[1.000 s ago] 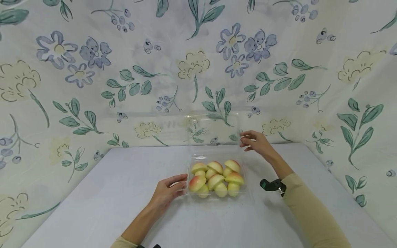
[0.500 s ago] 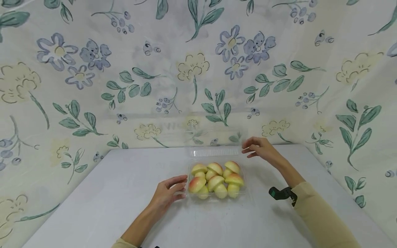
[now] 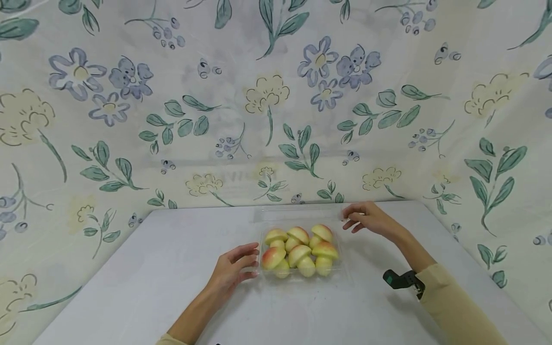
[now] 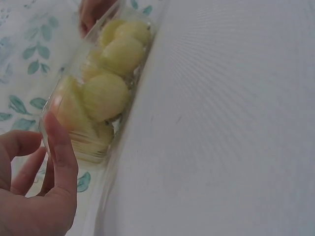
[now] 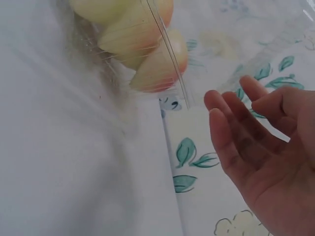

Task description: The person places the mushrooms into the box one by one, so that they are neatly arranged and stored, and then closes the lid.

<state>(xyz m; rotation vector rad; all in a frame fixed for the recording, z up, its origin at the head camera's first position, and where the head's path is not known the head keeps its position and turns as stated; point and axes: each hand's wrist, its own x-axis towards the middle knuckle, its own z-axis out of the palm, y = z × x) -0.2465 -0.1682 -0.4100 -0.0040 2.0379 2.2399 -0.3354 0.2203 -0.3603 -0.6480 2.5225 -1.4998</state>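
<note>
A clear plastic clamshell box stands on the table, filled with several yellow mushroom-shaped pieces whose caps blush red. Its transparent lid is folded back behind the tray, low over the table's far edge. My left hand rests its fingertips against the box's left wall; in the left wrist view its relaxed fingers lie at the near corner. Just right of the lid's edge is my right hand. Its fingers are loosely bent with nothing between them in the right wrist view.
The white table meets a floral-patterned cloth hanging behind it, close to the lid. A black strap-mounted device sits on the right wrist.
The lid has swung backward and down from nearly upright to lying low behind the tray. My right hand has moved down and to the right with it. The left hand has stayed in place.
</note>
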